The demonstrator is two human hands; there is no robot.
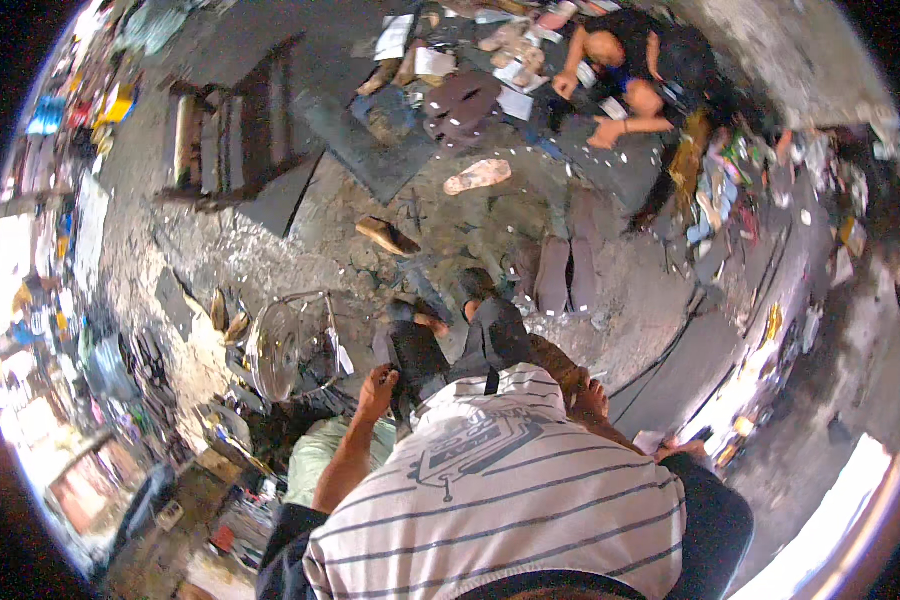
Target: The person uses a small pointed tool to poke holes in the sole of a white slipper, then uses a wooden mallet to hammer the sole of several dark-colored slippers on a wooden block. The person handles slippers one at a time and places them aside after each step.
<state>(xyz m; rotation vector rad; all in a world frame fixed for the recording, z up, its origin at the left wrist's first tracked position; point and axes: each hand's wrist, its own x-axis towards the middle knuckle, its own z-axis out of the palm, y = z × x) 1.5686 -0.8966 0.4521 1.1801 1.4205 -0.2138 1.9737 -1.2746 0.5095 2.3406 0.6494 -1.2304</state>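
Dark grey, two long panels (552, 277) lie side by side right of the frame's centre, small white labels at their near ends too small to read. At lower centre, one striped shirt (540, 490) carries a single grey emblem with lettering. Left of it, the left hand (377, 391) has its fingers curled in beside a dark trouser leg; whether it pinches anything I cannot tell. Nearest it, at centre left, lies one round wire guard (288, 350). The right hand (591, 397) sits at the shirt's right edge by the other knee, its grip unclear. Above centre are one brown shoe-last-like piece (387, 236) and one pale pink sole-shaped piece (477, 177). At the upper right, one co-worker's two hands (607, 132) are above a dark sheet; at top centre, at least three white papers (395, 37).
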